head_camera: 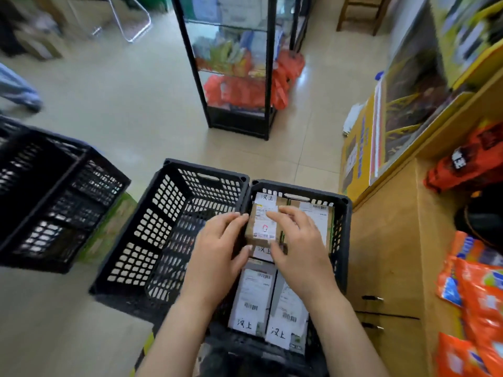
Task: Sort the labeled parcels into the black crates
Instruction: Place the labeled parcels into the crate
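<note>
Two bare forearms reach forward and down from the bottom of the view, both hands meeting on one small brown parcel (261,227) w/ white labels on top. The parcel is held just above the other parcels, inside the far half of the right-hand black crate (345,240).

L hand (217,248) is on the parcel's left side: fingers close together, curled round the left edge, thumb hooked on the near edge. R hand (298,246) lies across the top and right side: fingers slightly spread and bent over the label, thumb pressed to the near edge. Both wrists are roughly level, palms facing down and inward.

Under the hands, two flat labeled parcels (251,297) lie side by side in the near half of that crate, handwritten marks on their near ends. Another parcel (319,213) sits at the far right corner.

A second black crate (166,227) stands right beside it to the left, w/ no parcels visible inside. A third crate (54,200) stands further left, apart. A wooden counter (386,240) runs along the right w/ orange packets (476,295) on it. A glass display cabinet (236,63) stands on the tiled floor beyond.
</note>
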A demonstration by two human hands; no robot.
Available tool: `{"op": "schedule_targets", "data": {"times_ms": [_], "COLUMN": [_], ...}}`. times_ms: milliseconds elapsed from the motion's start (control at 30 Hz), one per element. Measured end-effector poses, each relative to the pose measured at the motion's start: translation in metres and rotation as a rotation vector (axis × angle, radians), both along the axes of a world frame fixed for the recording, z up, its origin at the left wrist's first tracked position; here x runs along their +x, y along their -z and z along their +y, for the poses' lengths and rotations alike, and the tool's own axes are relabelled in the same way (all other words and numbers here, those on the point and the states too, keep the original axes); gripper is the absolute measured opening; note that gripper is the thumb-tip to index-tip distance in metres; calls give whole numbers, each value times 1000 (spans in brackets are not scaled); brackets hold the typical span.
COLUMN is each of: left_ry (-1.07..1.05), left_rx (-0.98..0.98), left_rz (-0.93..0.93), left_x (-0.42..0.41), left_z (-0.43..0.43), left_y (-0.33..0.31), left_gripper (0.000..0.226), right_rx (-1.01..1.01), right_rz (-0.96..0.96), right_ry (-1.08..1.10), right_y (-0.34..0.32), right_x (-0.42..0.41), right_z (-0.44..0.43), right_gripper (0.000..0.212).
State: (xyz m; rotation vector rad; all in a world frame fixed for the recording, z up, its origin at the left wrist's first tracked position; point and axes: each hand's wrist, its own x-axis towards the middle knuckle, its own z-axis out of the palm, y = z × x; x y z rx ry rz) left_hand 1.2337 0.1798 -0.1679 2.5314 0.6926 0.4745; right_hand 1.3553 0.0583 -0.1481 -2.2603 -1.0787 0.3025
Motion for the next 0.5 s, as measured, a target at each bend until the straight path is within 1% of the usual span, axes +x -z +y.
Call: {"op": "schedule_targets", "data": {"times_ms": [133, 267, 367, 500], "left_ry": [-96, -218, -331, -481], "left_rx": [50, 105, 143, 185], "left_rz": [-40, -87, -117, -139], "left_x": [-58, -133, -202, -312], "left_z": [14, 32, 44, 59], "left_y": [-48, -86, -109, -131], "left_gripper": [55, 54, 49, 48], "right_rx": [70, 139, 205, 260], "right_rz": [-37, -80, -109, -115], "right_ry": [-108, -245, -352, -492], "right_y": [-46, -83, -104, -126], "right_x": [-42, -105, -164, -262], "right_z": [24, 58, 89, 130], "right_gripper": [50, 48, 47, 43]}}
